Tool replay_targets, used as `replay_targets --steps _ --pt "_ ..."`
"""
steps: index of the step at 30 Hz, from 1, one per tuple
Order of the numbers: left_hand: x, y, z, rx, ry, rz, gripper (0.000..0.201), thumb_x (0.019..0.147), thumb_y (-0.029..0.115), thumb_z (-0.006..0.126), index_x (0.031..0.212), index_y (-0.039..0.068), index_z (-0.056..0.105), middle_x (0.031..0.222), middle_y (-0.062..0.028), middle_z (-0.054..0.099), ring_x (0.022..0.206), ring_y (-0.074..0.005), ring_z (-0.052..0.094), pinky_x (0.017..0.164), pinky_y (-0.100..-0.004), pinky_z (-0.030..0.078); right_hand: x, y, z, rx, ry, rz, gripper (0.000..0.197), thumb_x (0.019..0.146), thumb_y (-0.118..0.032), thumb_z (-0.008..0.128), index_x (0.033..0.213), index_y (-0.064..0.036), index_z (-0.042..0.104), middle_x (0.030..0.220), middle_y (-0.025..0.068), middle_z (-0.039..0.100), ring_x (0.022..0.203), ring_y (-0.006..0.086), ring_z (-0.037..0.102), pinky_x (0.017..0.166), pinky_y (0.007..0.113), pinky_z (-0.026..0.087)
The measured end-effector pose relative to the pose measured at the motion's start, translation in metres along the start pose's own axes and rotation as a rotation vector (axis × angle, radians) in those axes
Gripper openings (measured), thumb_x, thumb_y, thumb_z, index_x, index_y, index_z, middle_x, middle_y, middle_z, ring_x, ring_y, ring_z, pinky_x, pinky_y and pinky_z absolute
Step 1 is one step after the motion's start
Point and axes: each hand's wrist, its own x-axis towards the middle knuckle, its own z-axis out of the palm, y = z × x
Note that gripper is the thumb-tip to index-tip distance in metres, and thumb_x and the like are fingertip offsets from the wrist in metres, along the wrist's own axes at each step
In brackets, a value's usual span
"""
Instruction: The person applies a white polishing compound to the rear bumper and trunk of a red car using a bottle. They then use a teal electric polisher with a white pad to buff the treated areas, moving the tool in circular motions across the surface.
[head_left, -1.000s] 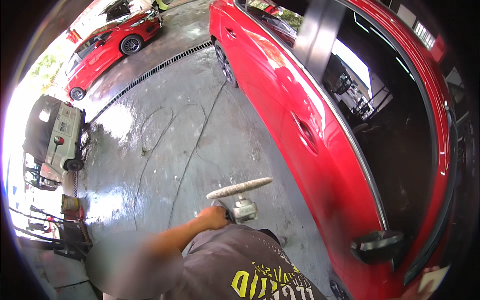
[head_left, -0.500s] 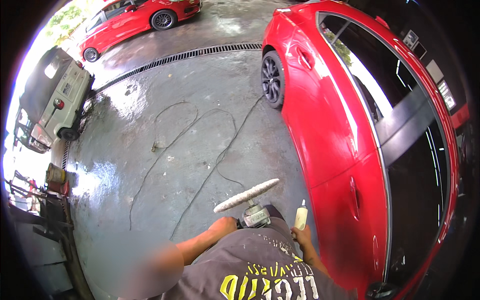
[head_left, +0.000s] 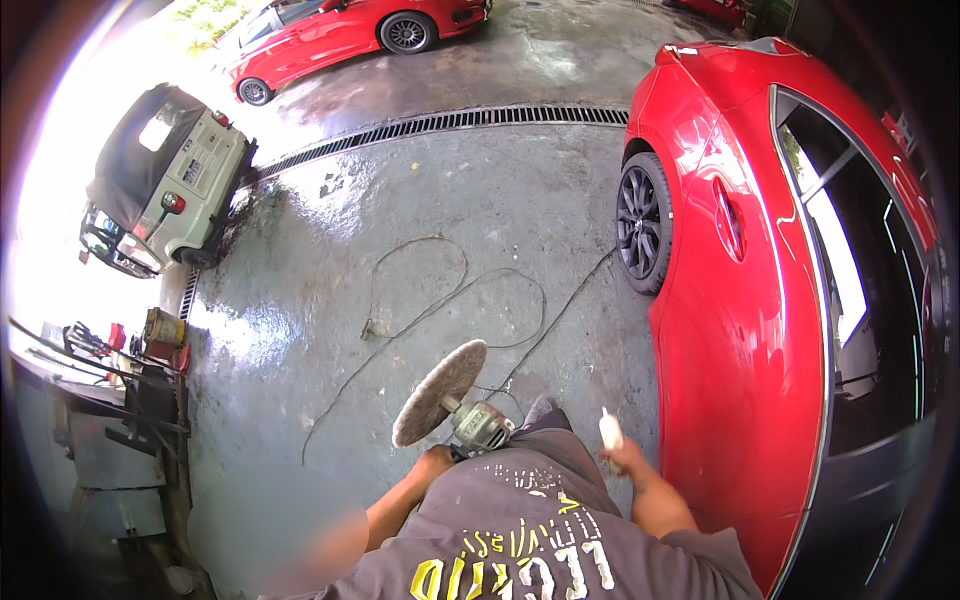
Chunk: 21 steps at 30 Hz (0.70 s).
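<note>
Well, I'm seeing the left hand (head_left: pixel 434 464) gripping the polisher (head_left: pixel 482 427) by the grey shirt (head_left: pixel 480 500), the right hand (head_left: pixel 628 459) pinching a white bottle (head_left: pixel 611 431) near the red car (head_left: pixel 735 330), and I'm worrying the looped cord (head_left: pixel 367 331) could trip anyone stepping there.

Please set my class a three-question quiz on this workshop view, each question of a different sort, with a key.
1. Which hand holds the pale nozzle bottle?
2. True or false: the round pad on the power tool is apart from the nearest red car.
3. Choose one. The left hand grips: (a) a cloth; (b) the power tool; (c) a bucket.

Key: 1. The right hand. 2. True. 3. b.
</note>
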Motion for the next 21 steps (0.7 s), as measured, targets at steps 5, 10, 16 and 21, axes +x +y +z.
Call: replay_targets --steps 5,10,16,21 --pt "0.051 0.078 -0.049 -0.224 0.033 -0.035 0.066 0.078 0.052 0.085 0.101 -0.01 0.075 0.094 -0.0274 0.076 0.091 -0.0278 0.075 0.078 -0.044 0.057 0.017 -0.283 -0.101 -0.252 0.06 -0.258 0.078 0.077 -0.052 0.092 0.121 0.0049 0.064 0.095 0.0219 0.077 0.076 0.0319 0.078 0.069 0.044 0.061" --pt "0.163 0.105 -0.1 -0.061 0.005 0.083 0.06 0.084 0.047 0.08 0.109 -0.008 0.076 0.103 -0.0303 0.076 0.096 -0.034 0.077 0.081 -0.0452 0.058 0.016 -0.441 -0.164 -0.112 0.269 -0.466 0.074 0.079 -0.057 0.088 0.114 0.0057 0.066 0.091 0.0225 0.077 0.077 0.0342 0.078 0.072 0.045 0.061" --pt "0.326 0.16 -0.187 0.371 0.119 0.454 0.049 0.095 0.036 0.068 0.112 -0.01 0.075 0.106 -0.0335 0.075 0.096 -0.0397 0.077 0.082 -0.0484 0.059 0.104 -0.413 -0.166 -0.439 0.309 -0.379 0.089 0.074 -0.057 0.093 0.125 0.0078 0.059 0.121 0.0342 0.071 0.118 0.0447 0.071 0.097 0.048 0.057" --pt "0.382 0.232 -0.334 0.604 -0.136 0.591 0.044 0.101 0.031 0.058 0.109 -0.008 0.076 0.112 -0.0358 0.074 0.098 -0.0447 0.077 0.085 -0.0554 0.061 0.084 -0.342 -0.108 0.366 0.119 0.33 0.06 0.082 -0.032 0.095 0.119 0.0029 0.065 0.099 0.0204 0.074 0.074 0.0373 0.076 0.051 0.054 0.063"
